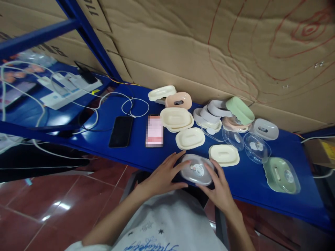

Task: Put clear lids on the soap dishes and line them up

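A grey soap box with a clear lid and a round white sticker is between my hands at the table's front edge. My left hand grips its left side, fingers over the lid. On the opposite side, my right hand curls round the box with the thumb at the near edge. Just beyond lie cream oval trays and another cream tray. Clear lids are spread to the right, near a green soap box with a clear lid on it.
Grey bases, a green base and a peach base are piled along the cardboard wall. Left of them lie a black phone and a lit phone. White cables and a power strip occupy the far left, beside a blue post.
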Motion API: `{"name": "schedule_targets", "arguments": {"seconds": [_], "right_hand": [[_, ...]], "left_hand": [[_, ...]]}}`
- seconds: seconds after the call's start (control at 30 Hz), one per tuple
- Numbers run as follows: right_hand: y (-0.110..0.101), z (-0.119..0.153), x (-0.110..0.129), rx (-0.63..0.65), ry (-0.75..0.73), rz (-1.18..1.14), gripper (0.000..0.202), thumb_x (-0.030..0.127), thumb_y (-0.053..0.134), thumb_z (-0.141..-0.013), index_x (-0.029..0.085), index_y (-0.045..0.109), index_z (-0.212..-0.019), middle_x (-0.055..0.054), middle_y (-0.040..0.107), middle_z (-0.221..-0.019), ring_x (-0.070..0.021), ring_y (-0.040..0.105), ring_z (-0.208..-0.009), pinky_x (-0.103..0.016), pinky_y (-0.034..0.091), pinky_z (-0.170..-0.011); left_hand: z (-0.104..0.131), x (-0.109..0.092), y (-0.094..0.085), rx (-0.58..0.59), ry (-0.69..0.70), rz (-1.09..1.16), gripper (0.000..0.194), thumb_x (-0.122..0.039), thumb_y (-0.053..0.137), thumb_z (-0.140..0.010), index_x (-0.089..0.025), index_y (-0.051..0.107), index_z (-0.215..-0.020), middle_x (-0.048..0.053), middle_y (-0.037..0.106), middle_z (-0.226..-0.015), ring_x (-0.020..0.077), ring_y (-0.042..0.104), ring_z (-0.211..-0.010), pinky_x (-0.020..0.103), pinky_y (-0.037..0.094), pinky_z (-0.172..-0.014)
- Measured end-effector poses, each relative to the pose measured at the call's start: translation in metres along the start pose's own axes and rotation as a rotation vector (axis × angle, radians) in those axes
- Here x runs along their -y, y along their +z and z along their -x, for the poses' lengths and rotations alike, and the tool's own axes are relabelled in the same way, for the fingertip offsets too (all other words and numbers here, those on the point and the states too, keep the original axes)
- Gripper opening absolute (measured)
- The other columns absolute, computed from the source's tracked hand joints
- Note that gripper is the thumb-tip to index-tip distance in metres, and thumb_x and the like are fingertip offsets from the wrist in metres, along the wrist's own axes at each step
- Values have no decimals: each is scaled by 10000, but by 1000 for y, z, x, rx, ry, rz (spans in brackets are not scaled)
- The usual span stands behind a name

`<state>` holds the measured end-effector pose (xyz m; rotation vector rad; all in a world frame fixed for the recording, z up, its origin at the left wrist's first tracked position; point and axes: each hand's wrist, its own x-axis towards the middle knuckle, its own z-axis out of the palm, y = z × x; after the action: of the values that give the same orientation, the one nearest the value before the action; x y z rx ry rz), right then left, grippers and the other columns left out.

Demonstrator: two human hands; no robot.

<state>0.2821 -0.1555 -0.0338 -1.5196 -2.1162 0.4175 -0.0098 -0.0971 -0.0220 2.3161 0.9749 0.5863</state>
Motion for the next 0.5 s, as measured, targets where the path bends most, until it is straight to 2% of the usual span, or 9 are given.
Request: {"name": "schedule_targets", "arguments": {"seconds": [0.1, 0.2, 0.27, 0.33, 0.4, 0.5], "right_hand": [[-5, 10, -5, -135, 94, 46, 794, 483, 769, -948, 353, 419, -1648, -138, 430, -1659, -394, 475, -1518, -620, 485, -1210], [-6, 17, -8, -257, 182, 88, 811, 510, 759, -949, 323, 405, -1655, -165, 415, -1659, -414, 463, -1514, -668, 460, -1201], [-5, 18, -10, -326, 212, 131, 829, 492, 744, -965, 306, 363, -1677, -186, 357, -1700, -434, 408, -1551, -706, 409, -1215], [-5, 17, -10, -390, 222, 202, 802, 430, 716, -992, 293, 343, -1689, -195, 263, -1752, -459, 323, -1594, -744, 345, -1230], [-6, 15, -8, -430, 214, 265, 728, 355, 677, -1017, 294, 376, -1677, -181, 205, -1780, -477, 275, -1612, -770, 309, -1229], [-6, 12, -4, -454, 175, 291, 638, 270, 650, -1019, 323, 467, -1628, -141, 257, -1771, -473, 294, -1605, -772, 304, -1230]], "left_hand": [[-3, 0, 0, -58, -5, -60, 737, -458, 697, -1022, -317, 338, -1649, 171, 299, -1748, 388, 409, -1565, 639, 478, -1205], [-13, 2, 0, -119, -36, -173, 648, -421, 622, -1068, -284, 357, -1644, 183, 306, -1740, 392, 359, -1594, 669, 407, -1245], [-22, 3, 0, -119, -58, -258, 601, -407, 632, -1063, -258, 426, -1608, 184, 359, -1714, 405, 354, -1592, 698, 351, -1264], [-31, 2, -1, -96, -56, -309, 521, -410, 642, -1057, -246, 519, -1537, 160, 470, -1649, 396, 413, -1553, 704, 326, -1271], [-37, -1, -1, -85, -36, -314, 435, -399, 629, -1065, -242, 584, -1468, 131, 575, -1556, 367, 489, -1488, 668, 358, -1260], [-41, -4, -5, -101, -17, -287, 362, -349, 585, -1084, -247, 622, -1429, 118, 630, -1486, 329, 578, -1384, 590, 453, -1190]]}}
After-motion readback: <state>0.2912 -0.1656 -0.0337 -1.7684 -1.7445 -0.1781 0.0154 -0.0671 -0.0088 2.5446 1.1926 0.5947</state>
